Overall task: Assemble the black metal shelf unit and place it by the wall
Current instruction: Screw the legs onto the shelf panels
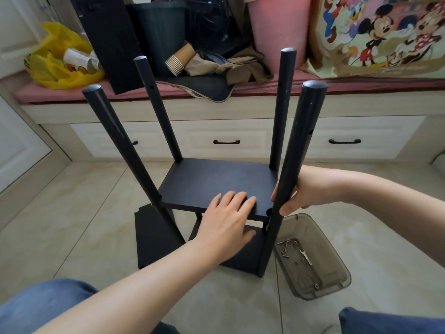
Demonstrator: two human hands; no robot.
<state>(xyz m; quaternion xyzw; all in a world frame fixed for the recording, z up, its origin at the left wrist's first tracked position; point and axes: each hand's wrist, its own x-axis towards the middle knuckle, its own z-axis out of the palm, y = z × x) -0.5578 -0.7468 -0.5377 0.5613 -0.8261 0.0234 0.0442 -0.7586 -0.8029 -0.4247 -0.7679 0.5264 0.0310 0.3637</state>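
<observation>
A black shelf unit stands on the tiled floor in front of me. Its upper shelf board (212, 179) sits between four upright black poles, and a lower board (243, 256) shows beneath it. My left hand (228, 218) lies flat with straight fingers on the front edge of the upper board. My right hand (301, 191) grips the near right pole (296, 153) at board height. The near left pole (120, 141) leans outward. A loose black board (154, 239) lies on the floor at the left.
A clear brown plastic tray (322, 268) with several screws and a small wrench (305, 256) sits on the floor at the right. A bench with drawers (226, 138) runs behind, piled with a yellow bag (57, 59), another black board (108, 42), a pink bucket (279, 27) and clothes.
</observation>
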